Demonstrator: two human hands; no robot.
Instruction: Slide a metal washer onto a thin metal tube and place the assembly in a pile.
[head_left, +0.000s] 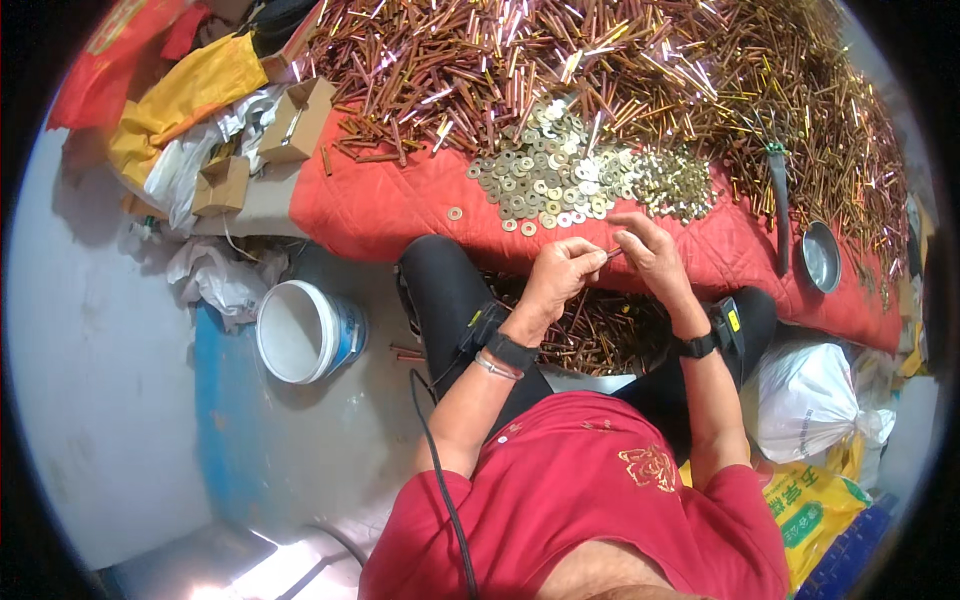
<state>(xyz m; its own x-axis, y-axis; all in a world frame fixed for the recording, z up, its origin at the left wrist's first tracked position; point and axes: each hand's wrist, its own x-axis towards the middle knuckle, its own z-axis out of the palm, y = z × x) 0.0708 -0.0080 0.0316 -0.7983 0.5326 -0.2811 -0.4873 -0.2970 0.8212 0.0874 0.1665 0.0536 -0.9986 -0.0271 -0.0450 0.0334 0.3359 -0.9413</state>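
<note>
My left hand [566, 276] is closed in a pinch on a thin copper-coloured metal rod [613, 254], most of it hidden by the fingers. Close beside its far end, my right hand [653, 258] has fingers bent and apart; whether they touch the rod is hard to see. Just beyond both hands, flat round washers [540, 180] lie heaped on a red quilted cloth [390, 205]. A pile of small shiny nut-like pieces [676, 184] adjoins them on the right. Behind spreads a large mass of copper-coloured rods [480, 70]. More rods [610, 335] lie between my knees.
A white bucket [300, 332] stands on the floor at left. Small cardboard boxes [222, 186] sit at the cloth's left end. On the right are a metal bowl [820, 257], a black-handled tool [778, 205] and a white plastic bag [805, 400]. A black cable [440, 470] crosses my left arm.
</note>
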